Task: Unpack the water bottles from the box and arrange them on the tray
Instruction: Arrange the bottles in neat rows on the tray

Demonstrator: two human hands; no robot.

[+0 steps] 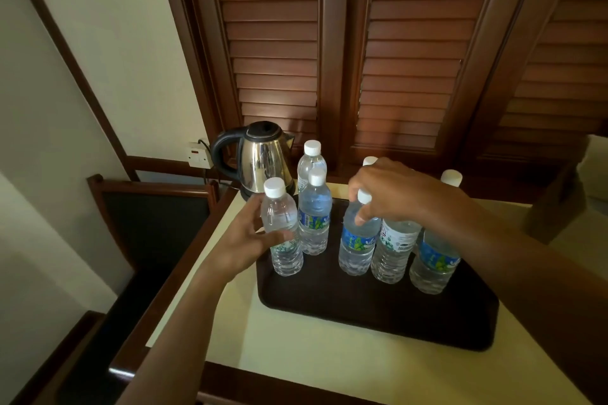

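- My left hand (245, 242) wraps the near-left bottle (283, 233), fingers (283, 236) curled round its middle; it stands upright at the left edge of the tray (378, 316).
- My right hand (391, 192) reaches over the middle of the tray, its fingers closed on the neck of the middle bottle (357, 240), just under the white cap, thumb pressing its shoulder.
- That middle bottle stands upright on the tray, blue label facing me.
- Just right of it, touching or nearly so, stands a bottle with a white label (393, 248); its top is hidden under my right hand.
- Farther right, a blue-label bottle (434, 256) stands near the tray's right side, partly behind my forearm.
- Behind my left-hand bottle stands another blue-label bottle (314, 220), and a taller-looking one (311, 159) behind that, next to the kettle (260, 161).
- One more white cap (370, 161) shows just behind my right hand; I cannot tell what it stands on.
- The dark tray lies on the pale table (312, 365), towards its far right part.
- The steel kettle sits at the table's far left corner, beyond the tray.
- A brown box (556, 194) stands at the right, past the tray; I cannot see into it.
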